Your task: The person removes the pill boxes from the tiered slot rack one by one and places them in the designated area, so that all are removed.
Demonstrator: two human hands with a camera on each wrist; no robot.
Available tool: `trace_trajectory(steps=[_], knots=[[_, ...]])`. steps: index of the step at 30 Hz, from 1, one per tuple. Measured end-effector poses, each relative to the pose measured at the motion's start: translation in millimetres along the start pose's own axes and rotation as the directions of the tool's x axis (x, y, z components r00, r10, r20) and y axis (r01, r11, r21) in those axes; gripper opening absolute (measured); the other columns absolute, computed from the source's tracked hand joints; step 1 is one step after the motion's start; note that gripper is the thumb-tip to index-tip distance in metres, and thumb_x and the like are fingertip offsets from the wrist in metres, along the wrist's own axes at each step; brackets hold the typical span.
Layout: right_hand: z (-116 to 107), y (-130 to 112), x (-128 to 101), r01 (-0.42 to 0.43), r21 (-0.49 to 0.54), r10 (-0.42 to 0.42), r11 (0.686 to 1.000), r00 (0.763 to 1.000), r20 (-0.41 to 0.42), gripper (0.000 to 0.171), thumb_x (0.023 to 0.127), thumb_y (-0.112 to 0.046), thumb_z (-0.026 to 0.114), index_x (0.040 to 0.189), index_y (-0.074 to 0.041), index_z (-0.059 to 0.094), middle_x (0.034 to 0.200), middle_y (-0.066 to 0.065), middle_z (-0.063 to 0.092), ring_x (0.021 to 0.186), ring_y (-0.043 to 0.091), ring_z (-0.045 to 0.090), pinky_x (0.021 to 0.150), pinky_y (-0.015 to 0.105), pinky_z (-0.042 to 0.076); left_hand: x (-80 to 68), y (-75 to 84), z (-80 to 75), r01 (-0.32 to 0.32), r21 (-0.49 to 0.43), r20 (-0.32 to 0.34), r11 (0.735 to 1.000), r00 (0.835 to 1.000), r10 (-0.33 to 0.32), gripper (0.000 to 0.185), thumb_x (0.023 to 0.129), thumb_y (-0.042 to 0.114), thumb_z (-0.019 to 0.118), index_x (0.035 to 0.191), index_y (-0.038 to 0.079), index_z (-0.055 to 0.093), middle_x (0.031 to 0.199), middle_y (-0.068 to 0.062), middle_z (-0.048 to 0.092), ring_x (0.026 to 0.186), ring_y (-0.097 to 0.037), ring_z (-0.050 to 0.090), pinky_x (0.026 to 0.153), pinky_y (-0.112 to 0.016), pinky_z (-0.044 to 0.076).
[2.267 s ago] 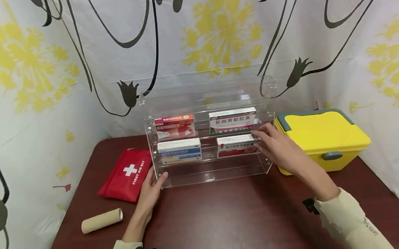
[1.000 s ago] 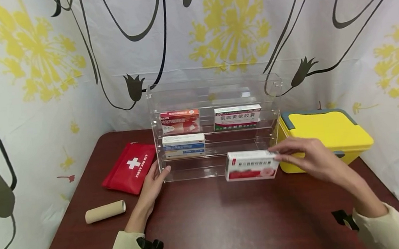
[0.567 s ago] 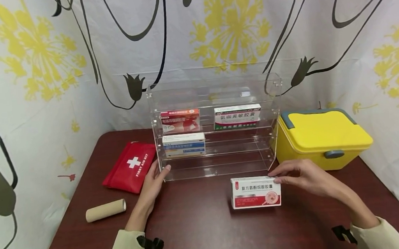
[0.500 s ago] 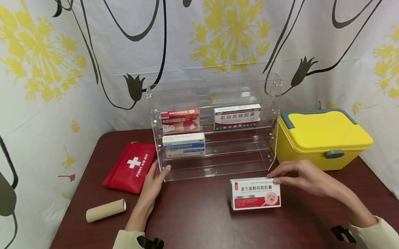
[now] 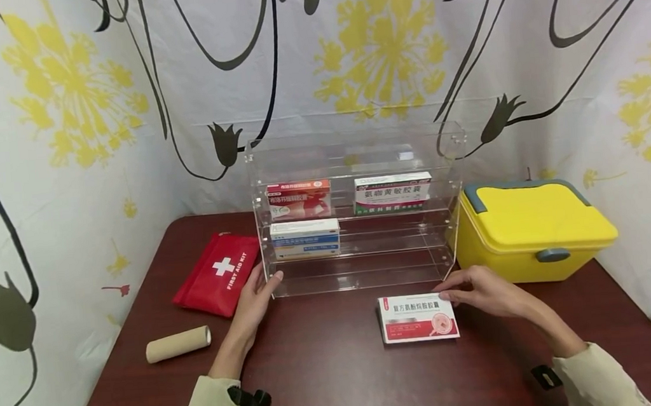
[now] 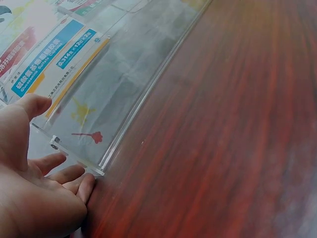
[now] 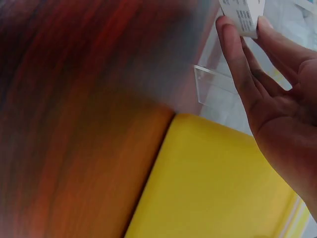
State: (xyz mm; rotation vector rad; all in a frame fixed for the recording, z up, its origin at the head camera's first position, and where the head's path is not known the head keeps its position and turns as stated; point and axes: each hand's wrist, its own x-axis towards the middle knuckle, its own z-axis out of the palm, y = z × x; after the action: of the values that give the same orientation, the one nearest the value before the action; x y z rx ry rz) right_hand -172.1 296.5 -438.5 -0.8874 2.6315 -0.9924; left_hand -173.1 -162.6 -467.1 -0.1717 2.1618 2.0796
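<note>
Flowered cloth [image 5: 294,91] hangs behind the clear rack [image 5: 360,281] on our dark red table [image 5: 316,382]. In front of the rack's right half is the red-and-white box [image 5: 417,318], its right corner pinched by our right hand [image 5: 484,292]; whether it lies flat we cannot tell. Our left hand [image 5: 251,304] holds the rack's left end between thumb and fingers. We judge this step as setting the box down; next calls for gently letting go.

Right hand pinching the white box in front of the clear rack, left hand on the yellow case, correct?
No: the head view shows the left hand at the left side of the clear rack, not the yellow case. The right hand does pinch the white box.
</note>
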Motion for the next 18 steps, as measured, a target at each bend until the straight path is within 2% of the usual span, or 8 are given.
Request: trace_trajectory(steps=[2, 6, 18], knots=[[1.7, 2.1, 1.6, -0.015, -0.025, 0.014, 1.0, 1.0, -0.023, 0.017, 0.092, -0.018, 0.07, 0.107, -0.014, 0.076, 0.097, -0.006, 0.071, 0.076, 0.011, 0.067, 0.065, 0.026, 0.055, -5.3, 7.7, 1.5, 0.0, 0.011, 0.001, 1.0, 1.0, 0.0, 0.079, 0.092, 0.044, 0.066, 0.154, 0.015, 0.028, 0.153, -0.009, 0.035, 0.14, -0.029, 0.032, 0.11, -0.044, 0.033], [5.4, 5.5, 5.0, -0.027, -0.058, 0.024, 0.998, 0.998, -0.053, 0.016, 0.09, -0.018, 0.073, 0.105, -0.015, 0.077, 0.096, -0.006, 0.072, 0.077, 0.008, 0.065, 0.066, 0.025, 0.054, -7.7, 12.2, 2.1, 0.01, 0.02, -0.005, 1.0, 1.0, -0.009, 0.079, 0.091, 0.045, 0.066, 0.154, 0.016, 0.028, 0.153, -0.008, 0.036, 0.14, -0.028, 0.033, 0.11, -0.043, 0.033], [12.4, 9.9, 7.3, -0.077, -0.071, 0.073, 0.995, 0.996, -0.06, 0.016, 0.089, -0.014, 0.073, 0.104, -0.017, 0.077, 0.098, -0.006, 0.072, 0.075, 0.008, 0.058, 0.061, 0.023, 0.047, -5.5, 7.2, 0.9, -0.005, -0.003, 0.006, 1.0, 1.0, 0.005, 0.076, 0.092, 0.042, 0.066, 0.153, 0.015, 0.029, 0.153, -0.008, 0.034, 0.14, -0.027, 0.033, 0.11, -0.041, 0.033]])
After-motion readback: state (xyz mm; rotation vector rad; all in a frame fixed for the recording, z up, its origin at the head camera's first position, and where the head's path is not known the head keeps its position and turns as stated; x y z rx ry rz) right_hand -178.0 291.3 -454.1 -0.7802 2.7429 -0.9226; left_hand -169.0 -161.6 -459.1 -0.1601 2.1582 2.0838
